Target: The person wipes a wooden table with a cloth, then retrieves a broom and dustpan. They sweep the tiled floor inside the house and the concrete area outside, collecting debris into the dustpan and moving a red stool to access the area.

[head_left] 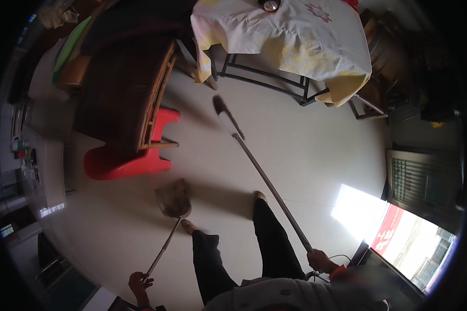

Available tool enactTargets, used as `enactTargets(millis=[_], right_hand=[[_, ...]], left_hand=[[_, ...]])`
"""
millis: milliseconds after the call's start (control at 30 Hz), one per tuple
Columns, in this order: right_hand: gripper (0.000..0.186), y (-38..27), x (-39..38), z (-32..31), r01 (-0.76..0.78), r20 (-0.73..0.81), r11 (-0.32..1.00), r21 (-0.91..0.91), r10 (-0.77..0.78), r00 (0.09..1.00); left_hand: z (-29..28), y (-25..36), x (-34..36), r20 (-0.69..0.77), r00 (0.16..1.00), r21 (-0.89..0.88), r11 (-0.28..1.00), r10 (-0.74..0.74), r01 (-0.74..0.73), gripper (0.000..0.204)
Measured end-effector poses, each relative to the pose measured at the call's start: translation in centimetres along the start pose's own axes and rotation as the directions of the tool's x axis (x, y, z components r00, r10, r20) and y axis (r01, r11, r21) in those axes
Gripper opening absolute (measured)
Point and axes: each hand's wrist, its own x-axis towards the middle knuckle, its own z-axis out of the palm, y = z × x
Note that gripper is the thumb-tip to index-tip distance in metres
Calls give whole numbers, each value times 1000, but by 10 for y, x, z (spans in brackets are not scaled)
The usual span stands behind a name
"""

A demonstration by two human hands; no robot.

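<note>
Right fingers: the right hand wraps closed around the top end of a broom.
Left fingers: the left hand curls closed around a dustpan handle's end.
Broom axis: the long shaft slants up and leftward, its bristle head on the pale floor ahead, near a cloth-covered table.
Dustpan: its pan rests flat on the floor before the left foot, mouth facing away, likely to catch sweepings.
Nearby: a red plastic stool beside a wooden chair.
</note>
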Motion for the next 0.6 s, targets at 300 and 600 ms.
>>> enactTargets(millis=[300,600], right_hand=[[16,-67,9,-44,428,-325,859,-283,-505,799],[29,-247,68,-7,526,-247,850,26,-504,827]], left_hand=[[-3,-33,-20,23,999,-5,1000,-26,26,18],[-9,-82,-41,-36,998,-126,991,-53,48,29]])
